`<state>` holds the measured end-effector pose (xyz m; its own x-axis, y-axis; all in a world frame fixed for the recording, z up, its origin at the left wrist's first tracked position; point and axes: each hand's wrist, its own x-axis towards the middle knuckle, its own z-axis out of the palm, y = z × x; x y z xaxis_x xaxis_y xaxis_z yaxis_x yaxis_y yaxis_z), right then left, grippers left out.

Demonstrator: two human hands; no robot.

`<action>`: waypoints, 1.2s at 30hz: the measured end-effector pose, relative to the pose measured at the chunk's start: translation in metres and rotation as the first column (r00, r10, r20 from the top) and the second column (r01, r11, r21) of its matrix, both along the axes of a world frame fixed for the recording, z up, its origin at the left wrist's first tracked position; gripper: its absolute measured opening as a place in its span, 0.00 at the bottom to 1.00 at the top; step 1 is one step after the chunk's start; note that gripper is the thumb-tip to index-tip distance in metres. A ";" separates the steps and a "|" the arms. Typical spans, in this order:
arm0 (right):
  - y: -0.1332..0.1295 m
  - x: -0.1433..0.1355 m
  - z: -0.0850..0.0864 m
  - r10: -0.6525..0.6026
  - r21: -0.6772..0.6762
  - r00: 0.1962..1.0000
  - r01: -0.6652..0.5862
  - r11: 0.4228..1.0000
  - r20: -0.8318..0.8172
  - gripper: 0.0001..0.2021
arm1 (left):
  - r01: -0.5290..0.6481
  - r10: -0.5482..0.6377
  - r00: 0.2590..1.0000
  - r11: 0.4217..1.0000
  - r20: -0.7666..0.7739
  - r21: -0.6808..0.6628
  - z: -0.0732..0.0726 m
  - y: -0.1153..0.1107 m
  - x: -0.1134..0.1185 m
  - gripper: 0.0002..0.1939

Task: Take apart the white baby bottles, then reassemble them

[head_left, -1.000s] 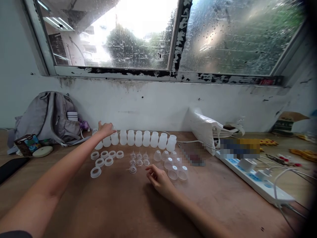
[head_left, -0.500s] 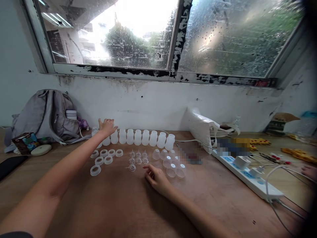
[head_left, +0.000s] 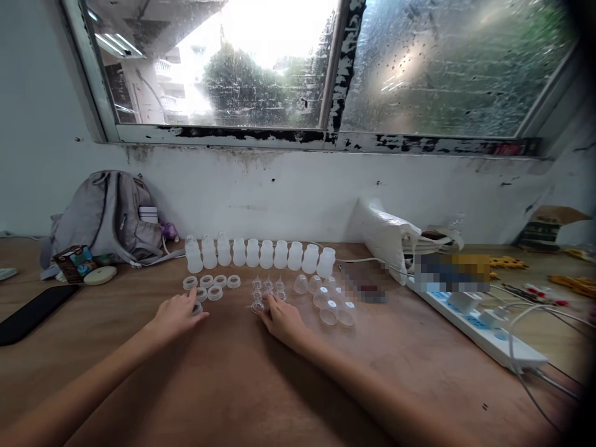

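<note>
My left hand (head_left: 178, 315) is at the front of the translucent screw rings, its thumb and fingers apart around the nearest ring (head_left: 197, 308), which it partly hides. More rings (head_left: 215, 292) lie just behind. My right hand (head_left: 286, 320) rests low over the table with its fingers partly spread, thumb and fingertips beside the front clear bottle nipple (head_left: 257, 307). Several other nipples (head_left: 267, 285) stand behind, some partly covered by the fingers. To the right of that hand stand clear dome caps (head_left: 328, 313). Along the back runs a row of frosted baby bottles (head_left: 267, 254); three at its left end wear clear tops (head_left: 223, 241).
A grey backpack (head_left: 105, 217), a small carton (head_left: 74, 262), a round pale disc (head_left: 100, 275) and a black phone (head_left: 35, 313) are at left. On the right lie a white bag (head_left: 384, 236) and a power strip (head_left: 475, 329) with cables. A wall and window rise behind.
My left hand has come down and toward me from the left end of the bottle row to the front ring. My right hand has shifted slightly left to the nipples. The view has turned a little.
</note>
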<state>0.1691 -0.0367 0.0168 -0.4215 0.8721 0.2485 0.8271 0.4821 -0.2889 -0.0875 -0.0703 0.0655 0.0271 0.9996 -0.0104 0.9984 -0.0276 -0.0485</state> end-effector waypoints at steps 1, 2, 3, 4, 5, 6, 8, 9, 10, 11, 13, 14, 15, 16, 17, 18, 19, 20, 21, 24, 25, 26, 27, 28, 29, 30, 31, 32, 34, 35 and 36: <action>0.002 -0.005 0.001 -0.004 -0.002 1.000 0.004 1.000 0.002 0.13 | 0.001 -0.001 1.000 1.000 0.008 0.007 -0.003 -0.001 -0.002 0.29; 0.004 -0.010 0.002 0.002 0.002 1.000 -0.002 1.000 -0.007 0.12 | 0.009 -0.009 1.000 1.000 0.026 0.021 -0.005 -0.001 -0.002 0.26; 0.005 -0.012 0.002 0.014 0.010 1.000 -0.014 1.000 -0.028 0.12 | 0.029 -0.032 0.998 0.998 0.058 0.048 -0.005 0.000 -0.002 0.24; 0.006 -0.013 0.003 0.027 0.020 0.997 -0.026 0.999 -0.066 0.10 | 0.069 -0.078 0.991 0.994 0.108 0.084 -0.005 0.001 -0.001 0.21; 0.007 -0.012 0.003 0.041 0.021 0.992 -0.039 0.999 -0.123 0.09 | 0.124 -0.145 0.974 0.984 0.176 0.128 -0.005 0.002 0.001 0.19; 0.007 -0.009 0.003 0.060 0.004 0.979 -0.060 0.998 -0.195 0.09 | 0.183 -0.226 0.940 0.966 0.254 0.180 -0.004 0.002 0.005 0.17; 0.007 0.001 0.003 0.098 -0.080 0.924 -0.137 0.987 -0.370 0.08 | 0.295 -0.396 0.820 0.911 0.413 0.288 -0.003 0.002 0.017 0.15; 0.007 0.006 0.004 0.102 -0.126 0.884 -0.178 0.976 -0.456 0.08 | 0.330 -0.459 0.742 0.885 0.489 0.330 -0.004 0.002 0.026 0.15; 0.006 0.013 0.004 0.095 -0.161 0.844 -0.209 0.965 -0.527 0.08 | 0.354 -0.505 0.656 0.862 0.561 0.362 -0.005 0.001 0.035 0.14; 0.005 0.019 0.004 0.080 -0.177 0.811 -0.221 0.959 -0.579 0.08 | 0.365 -0.531 0.566 0.847 0.631 0.385 -0.007 0.000 0.046 0.15; 0.002 0.029 0.005 0.051 -0.145 0.779 -0.181 0.973 -0.625 0.08 | 0.380 -0.523 0.407 0.842 0.749 0.383 -0.014 0.000 0.067 0.15; 0.000 0.033 0.006 0.050 -0.106 0.778 -0.148 0.983 -0.626 0.08 | 0.386 -0.514 0.358 0.841 0.780 0.378 -0.018 0.001 0.078 0.15; -0.002 0.036 0.007 0.055 -0.059 0.784 -0.117 0.991 -0.619 0.08 | 0.392 -0.512 0.328 0.839 0.794 0.378 -0.023 0.003 0.088 0.16; -0.004 0.038 0.007 0.064 -0.013 0.792 -0.090 0.996 -0.607 0.09 | 0.389 -0.515 0.311 0.836 0.799 0.387 -0.028 0.005 0.097 0.16; -0.007 0.039 0.008 0.074 0.029 0.803 -0.071 0.997 -0.592 0.09 | 0.383 -0.521 0.297 0.833 0.800 0.400 -0.033 0.008 0.106 0.17; -0.009 0.039 0.008 0.082 0.060 0.814 -0.058 0.997 -0.575 0.09 | 0.370 -0.526 0.279 0.831 0.803 0.416 -0.037 0.011 0.113 0.18; -0.012 0.038 0.008 0.088 0.078 0.825 -0.053 0.996 -0.559 0.10 | 0.353 -0.528 0.254 0.831 0.810 0.431 -0.042 0.013 0.119 0.19; -0.014 0.038 0.009 0.097 0.084 0.833 -0.061 0.995 -0.545 0.10 | 0.337 -0.529 0.226 0.830 0.818 0.443 -0.045 0.015 0.124 0.19; -0.016 0.037 0.009 0.117 0.080 0.837 -0.087 0.993 -0.535 0.12 | 0.319 -0.531 0.204 0.830 0.822 0.457 -0.048 0.016 0.127 0.19; -0.020 0.035 0.009 0.186 0.004 0.801 -0.223 0.975 -0.569 0.17 | 0.284 -0.565 0.229 0.818 0.793 0.501 -0.052 0.015 0.129 0.19; -0.021 0.035 0.009 0.185 -0.039 0.772 -0.261 0.964 -0.608 0.18 | 0.282 -0.580 0.262 0.810 0.771 0.514 -0.052 0.014 0.127 0.19; -0.021 0.035 0.010 0.167 -0.083 0.737 -0.290 0.954 -0.655 0.18 | 0.282 -0.593 0.298 0.803 0.748 0.524 -0.051 0.012 0.125 0.19; -0.021 0.035 0.010 0.138 -0.121 0.697 -0.310 0.943 -0.704 0.18 | 0.284 -0.603 0.329 0.797 0.727 0.533 -0.050 0.011 0.123 0.19; -0.021 0.035 0.011 0.103 -0.148 0.656 -0.316 0.937 -0.748 0.17 | 0.284 -0.610 0.355 0.792 0.708 0.540 -0.049 0.010 0.121 0.19; -0.020 0.036 0.012 0.068 -0.161 0.619 -0.307 0.938 -0.783 0.15 | 0.280 -0.617 0.374 0.787 0.692 0.551 -0.048 0.009 0.119 0.20; -0.019 0.036 0.013 0.032 -0.168 0.588 -0.282 0.945 -0.808 0.12 | 0.275 -0.625 0.387 0.780 0.678 0.562 -0.048 0.008 0.118 0.20; -0.019 0.037 0.014 -0.012 -0.182 0.566 -0.246 0.952 -0.824 0.10 | 0.272 -0.636 0.396 0.770 0.662 0.577 -0.048 0.007 0.117 0.20; -0.018 0.037 0.015 -0.062 -0.214 0.551 -0.216 0.953 -0.833 0.09 | 0.275 -0.653 0.402 0.755 0.642 0.595 -0.048 0.007 0.117 0.21; -0.018 0.037 0.017 -0.155 -0.332 0.542 -0.245 0.911 -0.826 0.12 | 0.308 -0.697 0.404 0.714 0.593 0.629 -0.048 0.006 0.118 0.21; -0.019 0.036 0.017 -0.184 -0.398 0.547 -0.302 0.866 -0.817 0.13 | 0.335 -0.720 0.402 0.691 0.565 0.641 -0.049 0.006 0.118 0.21; -0.020 0.036 0.017 -0.198 -0.448 0.553 -0.362 0.817 -0.809 0.13 | 0.366 -0.742 0.397 0.667 0.539 0.649 -0.049 0.005 0.119 0.21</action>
<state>0.2048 -0.0566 0.0343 -0.3625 0.9309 0.0450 0.0657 0.0737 -0.9951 0.0314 -0.0648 0.0164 0.3855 0.6474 0.6575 0.4273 -0.7568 0.4946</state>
